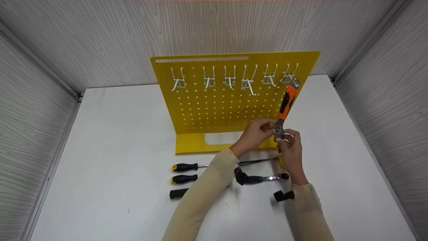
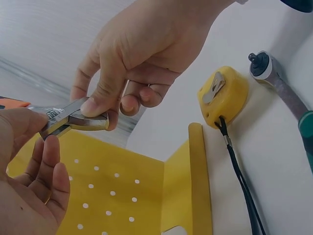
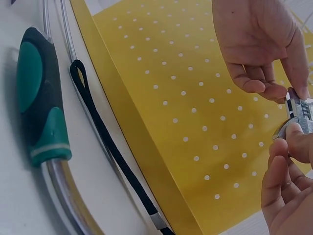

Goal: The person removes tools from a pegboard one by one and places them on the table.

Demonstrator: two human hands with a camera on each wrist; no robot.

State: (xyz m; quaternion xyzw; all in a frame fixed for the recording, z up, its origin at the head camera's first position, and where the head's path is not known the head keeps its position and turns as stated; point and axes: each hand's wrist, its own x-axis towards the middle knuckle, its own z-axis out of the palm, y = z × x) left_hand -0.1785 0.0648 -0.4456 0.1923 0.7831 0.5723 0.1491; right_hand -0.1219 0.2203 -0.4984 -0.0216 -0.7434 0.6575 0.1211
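An adjustable wrench [image 1: 287, 102] with an orange and black handle stands tilted upright, handle up, before the right side of a yellow pegboard [image 1: 190, 142]. Around its metal head, my left hand [image 1: 255, 132] pinches from the left. My right hand [image 1: 292, 150] grips the same head from the right, its thumb on the metal. In the left wrist view, the right hand [image 2: 142, 54] pinches the wrench jaws and the left hand [image 2: 29, 181] holds nearer the handle. A yellow tape measure [image 2: 222, 95] with a black strap lies on the table; the right hand partly hides it in the head view.
Several metal hooks [image 1: 246, 83] line the pegboard's upper part. On the table [image 1: 117, 150] lie two screwdrivers [image 1: 185, 167], a ribbed black handle [image 1: 179, 193] partly under the left sleeve, and a ratchet wrench [image 1: 267, 178] with a green and black handle [image 3: 32, 73].
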